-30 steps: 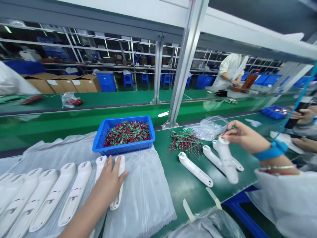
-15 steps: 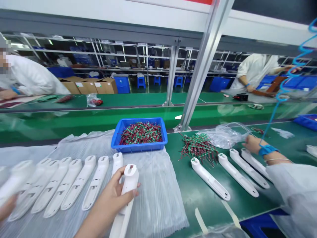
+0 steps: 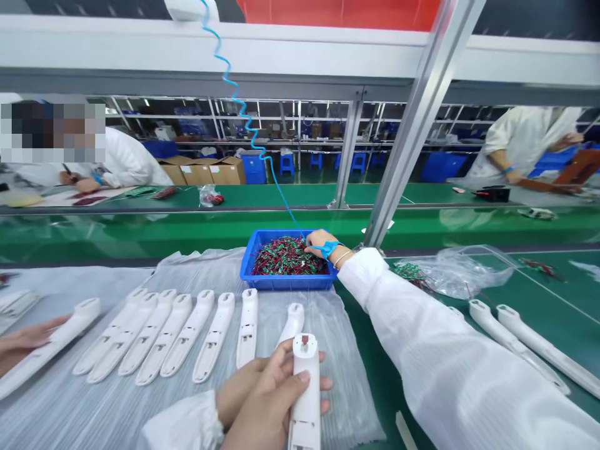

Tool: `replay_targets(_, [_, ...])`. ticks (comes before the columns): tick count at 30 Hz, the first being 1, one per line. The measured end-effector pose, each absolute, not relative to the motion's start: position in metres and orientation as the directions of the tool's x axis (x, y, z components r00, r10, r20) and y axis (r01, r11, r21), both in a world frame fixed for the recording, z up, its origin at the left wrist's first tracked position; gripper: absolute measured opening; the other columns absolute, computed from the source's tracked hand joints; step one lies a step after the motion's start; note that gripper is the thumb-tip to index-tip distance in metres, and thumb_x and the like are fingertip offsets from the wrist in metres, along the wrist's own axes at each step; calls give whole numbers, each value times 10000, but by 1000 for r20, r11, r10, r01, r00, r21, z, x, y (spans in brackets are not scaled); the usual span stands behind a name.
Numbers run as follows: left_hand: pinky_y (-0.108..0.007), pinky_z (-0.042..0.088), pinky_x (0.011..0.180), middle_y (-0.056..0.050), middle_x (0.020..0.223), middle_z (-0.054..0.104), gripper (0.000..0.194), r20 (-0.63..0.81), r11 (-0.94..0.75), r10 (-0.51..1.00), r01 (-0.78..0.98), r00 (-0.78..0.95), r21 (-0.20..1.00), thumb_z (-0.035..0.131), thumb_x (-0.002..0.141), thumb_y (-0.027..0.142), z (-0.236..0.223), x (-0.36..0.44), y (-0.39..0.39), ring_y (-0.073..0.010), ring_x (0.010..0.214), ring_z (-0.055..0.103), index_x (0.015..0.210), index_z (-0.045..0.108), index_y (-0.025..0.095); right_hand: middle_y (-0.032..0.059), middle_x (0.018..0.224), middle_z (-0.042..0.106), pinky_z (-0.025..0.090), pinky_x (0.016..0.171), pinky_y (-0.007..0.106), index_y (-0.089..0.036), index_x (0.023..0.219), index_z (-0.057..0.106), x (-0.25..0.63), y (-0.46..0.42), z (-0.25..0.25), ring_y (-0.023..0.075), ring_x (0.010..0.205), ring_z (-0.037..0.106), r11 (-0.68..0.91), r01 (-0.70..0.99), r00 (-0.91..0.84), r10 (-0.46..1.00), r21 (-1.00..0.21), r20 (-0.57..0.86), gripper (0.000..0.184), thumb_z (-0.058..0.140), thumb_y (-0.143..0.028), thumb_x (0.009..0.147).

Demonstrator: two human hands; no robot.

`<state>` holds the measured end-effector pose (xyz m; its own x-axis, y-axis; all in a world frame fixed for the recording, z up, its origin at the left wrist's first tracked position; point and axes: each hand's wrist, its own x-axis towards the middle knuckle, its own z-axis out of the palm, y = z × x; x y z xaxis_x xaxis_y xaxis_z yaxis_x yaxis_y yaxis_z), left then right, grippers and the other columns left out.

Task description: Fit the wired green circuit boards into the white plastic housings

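**Just in front of the blue bin (image 3: 289, 284), white shell (image 3: 307, 397) in hand!**

Left hand (image 3: 274, 409) wraps it, socket end exposed, presumably for a clear view; right hand (image 3: 321, 240) dips among the bin's wires (image 3: 284, 257), whether pinching any, can't tell.

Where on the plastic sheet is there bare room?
Bare: from the held white piece to the right edge of the sheet, and in front of the row of pieces. Crowded: that row, and the blue tray where a hand reaches.

Eight shells (image 3: 214, 337) in the middle row, at least two at right.
One bin (image 3: 288, 284), three cartons (image 3: 227, 172), two poles (image 3: 412, 125).
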<state>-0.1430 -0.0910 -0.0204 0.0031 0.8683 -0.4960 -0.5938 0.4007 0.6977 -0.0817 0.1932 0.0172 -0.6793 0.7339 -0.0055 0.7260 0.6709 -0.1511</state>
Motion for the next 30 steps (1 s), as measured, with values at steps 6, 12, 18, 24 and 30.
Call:
replay_targets(6, [-352,540,740,-109,1108,613,372,-427,284,901,-639,-76,715,622,742,160,-19,-145,-91,-239,915,649,1082,472,189,62,1044,595,485,819,367,-141,1022,580,-84,202,1,165,929,581,666,735,-676,734,-126,-60,241,517,-324,878])
replay_targets(12, [-360,520,788,-109,1109,610,326,-425,278,902,-658,-71,700,562,792,134,-13,-139,-87,-233,964,625,1101,464,174,57,1023,603,488,815,363,-138,1001,587,-77,202,2,159,915,584,650,736,-666,745,-187,-32,226,512,-315,882])
replay_targets(18, [-350,498,808,-106,1153,607,345,-449,290,890,-657,-83,696,551,807,146,-12,-141,-87,-230,997,613,1139,463,181,57,996,608,503,779,352,-130,1060,559,-68,204,13,150,867,597,606,729,-629,776,-317,37,259,515,-313,882])
replay_targets(24, [-345,495,817,-117,1181,581,336,-435,297,898,-643,-63,705,531,821,138,-12,-140,-87,-226,1004,607,1146,449,167,46,964,619,511,765,335,-130,1008,585,-67,208,6,138,844,602,613,648,-663,746,-453,61,213,519,-287,881])
replay_targets(30, [-356,495,809,-112,1157,591,334,-432,275,897,-653,-90,706,537,817,139,-12,-139,-89,-231,996,612,1136,442,169,38,916,618,525,684,289,-125,1042,559,-66,211,-2,113,749,605,553,636,-618,782,-538,74,225,499,-283,894])
